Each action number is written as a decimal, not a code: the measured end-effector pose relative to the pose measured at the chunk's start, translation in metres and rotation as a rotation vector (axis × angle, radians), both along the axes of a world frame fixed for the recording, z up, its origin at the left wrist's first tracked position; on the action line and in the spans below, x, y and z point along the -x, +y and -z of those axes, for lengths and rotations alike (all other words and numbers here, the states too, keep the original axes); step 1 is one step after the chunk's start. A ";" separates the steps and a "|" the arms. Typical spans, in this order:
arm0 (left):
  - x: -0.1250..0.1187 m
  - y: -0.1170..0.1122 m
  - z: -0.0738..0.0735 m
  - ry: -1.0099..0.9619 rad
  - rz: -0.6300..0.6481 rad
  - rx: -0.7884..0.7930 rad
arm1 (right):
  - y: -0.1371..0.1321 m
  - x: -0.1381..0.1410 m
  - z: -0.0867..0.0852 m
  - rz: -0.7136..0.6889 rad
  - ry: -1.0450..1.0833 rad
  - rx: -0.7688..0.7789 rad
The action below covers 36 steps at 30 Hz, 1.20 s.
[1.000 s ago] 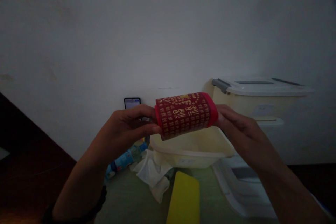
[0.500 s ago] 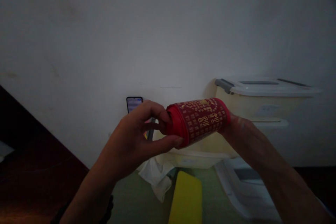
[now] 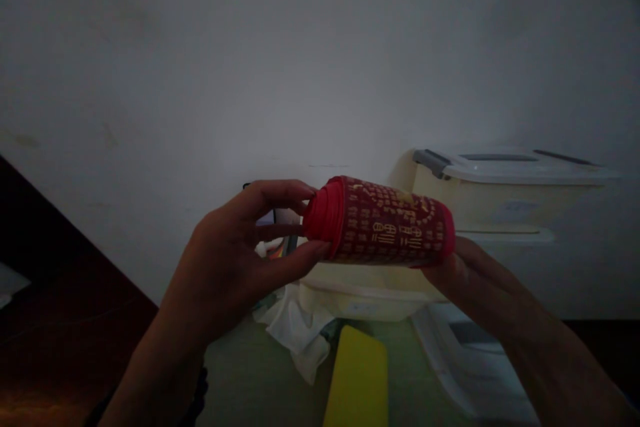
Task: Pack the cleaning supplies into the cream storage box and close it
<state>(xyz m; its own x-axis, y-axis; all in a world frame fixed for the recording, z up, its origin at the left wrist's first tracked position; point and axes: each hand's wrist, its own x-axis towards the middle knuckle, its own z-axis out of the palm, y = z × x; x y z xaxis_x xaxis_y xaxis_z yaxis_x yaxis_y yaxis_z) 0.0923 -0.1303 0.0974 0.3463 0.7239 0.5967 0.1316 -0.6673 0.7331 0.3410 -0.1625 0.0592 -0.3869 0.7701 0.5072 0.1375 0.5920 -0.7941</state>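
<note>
Both my hands hold a red roll (image 3: 395, 223) printed with gold characters, raised in front of the wall and lying nearly level. Its left end shows several stepped red layers. My left hand (image 3: 240, 247) grips that end, thumb below and fingers above. At the right end, my right hand (image 3: 463, 270) holds the roll from behind and below; most of its fingers are hidden.
At right stands a lidded cream box (image 3: 480, 203). A pale open bin (image 3: 370, 303) sits below the roll, beside white crumpled tissue or cloth (image 3: 300, 337). A yellow object (image 3: 360, 373) lies on the green surface (image 3: 265, 380), left of a translucent lid (image 3: 470, 367).
The roll has turned to slope slightly down to the right, and its left end shows more stepped layers. My left hand has shifted a little left, my right slightly right and down.
</note>
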 end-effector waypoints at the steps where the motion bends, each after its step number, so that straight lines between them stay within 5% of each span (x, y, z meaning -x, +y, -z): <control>1: 0.000 0.000 0.000 -0.003 -0.010 -0.011 | -0.002 0.002 0.000 -0.010 0.026 0.014; 16: -0.016 0.001 0.007 0.164 -0.016 -0.132 | 0.001 -0.001 0.004 0.158 0.102 0.018; 26: -0.016 0.003 0.008 0.210 -0.006 -0.158 | 0.002 0.002 -0.001 0.103 0.081 0.003; 36: -0.017 0.016 0.013 0.131 -0.007 -0.146 | 0.011 0.011 0.004 0.334 0.176 0.079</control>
